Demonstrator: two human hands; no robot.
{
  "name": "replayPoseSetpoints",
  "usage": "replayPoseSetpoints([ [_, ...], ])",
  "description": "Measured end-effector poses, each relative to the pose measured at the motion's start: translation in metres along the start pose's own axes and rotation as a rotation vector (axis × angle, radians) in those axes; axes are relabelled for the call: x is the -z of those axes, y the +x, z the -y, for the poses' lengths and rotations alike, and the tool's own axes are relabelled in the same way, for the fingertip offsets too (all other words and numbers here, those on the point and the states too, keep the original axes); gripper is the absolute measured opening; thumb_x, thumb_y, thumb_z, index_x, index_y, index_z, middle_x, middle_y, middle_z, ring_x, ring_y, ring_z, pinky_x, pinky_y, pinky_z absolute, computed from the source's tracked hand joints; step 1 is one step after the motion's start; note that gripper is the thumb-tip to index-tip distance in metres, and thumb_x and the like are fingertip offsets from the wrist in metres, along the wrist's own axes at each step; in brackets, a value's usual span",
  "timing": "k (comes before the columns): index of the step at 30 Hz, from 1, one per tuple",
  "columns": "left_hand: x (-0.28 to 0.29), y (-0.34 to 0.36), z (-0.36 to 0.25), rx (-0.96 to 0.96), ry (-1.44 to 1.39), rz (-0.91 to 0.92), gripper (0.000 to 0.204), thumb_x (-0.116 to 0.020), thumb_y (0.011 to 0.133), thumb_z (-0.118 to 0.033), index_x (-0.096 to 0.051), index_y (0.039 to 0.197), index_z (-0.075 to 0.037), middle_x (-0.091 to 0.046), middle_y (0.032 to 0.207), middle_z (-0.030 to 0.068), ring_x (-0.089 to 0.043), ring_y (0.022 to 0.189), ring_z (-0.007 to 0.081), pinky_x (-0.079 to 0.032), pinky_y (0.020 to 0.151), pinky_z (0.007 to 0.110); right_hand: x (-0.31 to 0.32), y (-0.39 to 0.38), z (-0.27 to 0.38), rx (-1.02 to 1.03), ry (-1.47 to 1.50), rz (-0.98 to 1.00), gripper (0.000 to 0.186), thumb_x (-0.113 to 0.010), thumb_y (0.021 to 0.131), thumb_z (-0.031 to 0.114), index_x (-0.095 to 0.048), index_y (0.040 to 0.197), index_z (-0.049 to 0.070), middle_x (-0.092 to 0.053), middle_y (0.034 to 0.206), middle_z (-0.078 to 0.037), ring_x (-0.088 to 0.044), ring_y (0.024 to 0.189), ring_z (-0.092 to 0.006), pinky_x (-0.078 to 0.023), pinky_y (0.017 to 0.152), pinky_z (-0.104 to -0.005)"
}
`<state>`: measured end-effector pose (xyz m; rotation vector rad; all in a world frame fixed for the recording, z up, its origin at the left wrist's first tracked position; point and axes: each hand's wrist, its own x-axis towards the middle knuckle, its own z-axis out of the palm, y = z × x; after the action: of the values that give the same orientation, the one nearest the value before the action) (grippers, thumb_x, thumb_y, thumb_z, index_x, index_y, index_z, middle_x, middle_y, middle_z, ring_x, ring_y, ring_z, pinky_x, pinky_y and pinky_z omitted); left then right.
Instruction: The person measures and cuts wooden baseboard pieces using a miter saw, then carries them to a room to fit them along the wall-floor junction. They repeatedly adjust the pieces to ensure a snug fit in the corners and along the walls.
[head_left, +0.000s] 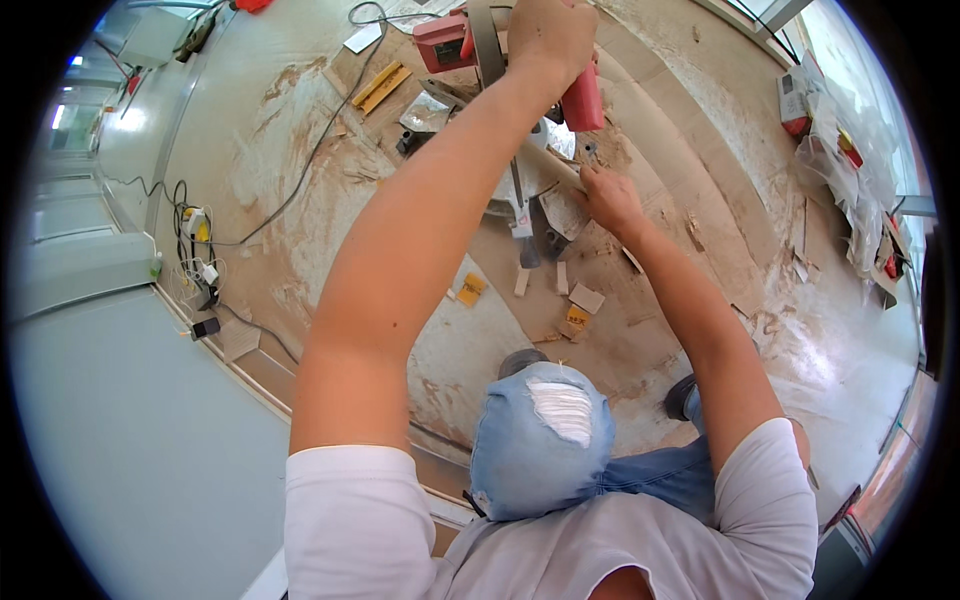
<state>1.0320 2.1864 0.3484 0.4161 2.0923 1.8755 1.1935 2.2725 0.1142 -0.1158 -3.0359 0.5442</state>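
A red miter saw (584,103) stands on the floor ahead of me, its upper part cut off by the picture's top edge. My left hand (552,38) reaches up to the saw's top and closes round its handle; the fingertips are mostly hidden. Lower and to the right, my right hand (612,197) grips the end of a light brown strip (551,166) that looks like wood trim. That strip runs up and left to the saw's base, where my left forearm hides part of it.
Offcuts (587,298) and sawdust litter the floor around the saw. Yellow strips (382,88) lie left of it. A black cord (318,165) runs to a power strip (203,270) by the wall. Plastic sheeting (850,170) lies at right. My bent knee (540,440) is close below.
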Motion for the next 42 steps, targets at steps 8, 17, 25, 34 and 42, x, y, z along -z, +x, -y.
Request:
replayPoseSetpoints([
  [8,-0.003,-0.021,0.041,-0.249,0.178,-0.129,0.049,-0.055,0.093,-0.007,-0.034,0.138,-0.007,-0.062,0.093,0.0172,-0.063,0.053,0.0222,-0.053,0.047,0.036,0.003,0.001,0.011,0.015,0.122,-0.071,0.026,-0.071,0.084,0.023,-0.063,0.104,0.008,-0.065,0.092,-0.015,-0.067,0.087,-0.0363,-0.053,0.075,-0.0483],
  [17,-0.007,-0.090,0.070,-0.228,0.295,-0.153,0.054,-0.059,0.094,-0.010,-0.032,0.141,-0.010,-0.067,0.097,0.0253,-0.070,0.073,0.0385,-0.056,0.065,0.049,-0.015,-0.001,-0.001,0.060,0.143,-0.136,0.019,-0.064,0.086,0.022,-0.065,0.102,0.011,-0.067,0.090,-0.014,-0.067,0.086,-0.0355,-0.054,0.075,-0.0477],
  [25,-0.009,-0.134,0.111,-0.335,0.357,-0.177,0.062,-0.064,0.091,-0.012,-0.032,0.144,-0.007,-0.055,0.131,0.0322,-0.058,0.113,0.0544,-0.049,0.095,0.055,-0.009,-0.002,0.007,0.088,0.158,-0.133,0.013,-0.062,0.087,0.019,-0.065,0.092,0.008,-0.067,0.084,-0.016,-0.067,0.082,-0.0367,-0.054,0.073,-0.0469],
  [34,-0.010,-0.070,0.013,-0.001,-0.017,0.073,0.054,-0.058,0.094,-0.011,-0.034,0.142,-0.007,-0.064,0.102,0.0210,-0.070,0.069,0.0277,-0.058,0.060,0.040,-0.006,-0.024,-0.027,0.019,0.013,-0.105,0.024,-0.068,0.085,0.023,-0.061,0.100,0.006,-0.066,0.096,-0.014,-0.067,0.092,-0.0332,-0.056,0.078,-0.0437],
  [42,0.041,0.099,-0.056,0.135,0.357,0.133,0.052,-0.059,0.084,-0.012,-0.045,0.126,0.016,-0.068,0.093,0.0261,-0.073,0.080,0.0326,-0.060,0.062,0.043,0.042,-0.084,-0.027,-0.063,0.083,0.210,0.046,-0.070,0.089,0.046,-0.058,0.102,0.004,-0.070,0.087,-0.016,-0.070,0.084,-0.0363,-0.056,0.071,-0.0463],
])
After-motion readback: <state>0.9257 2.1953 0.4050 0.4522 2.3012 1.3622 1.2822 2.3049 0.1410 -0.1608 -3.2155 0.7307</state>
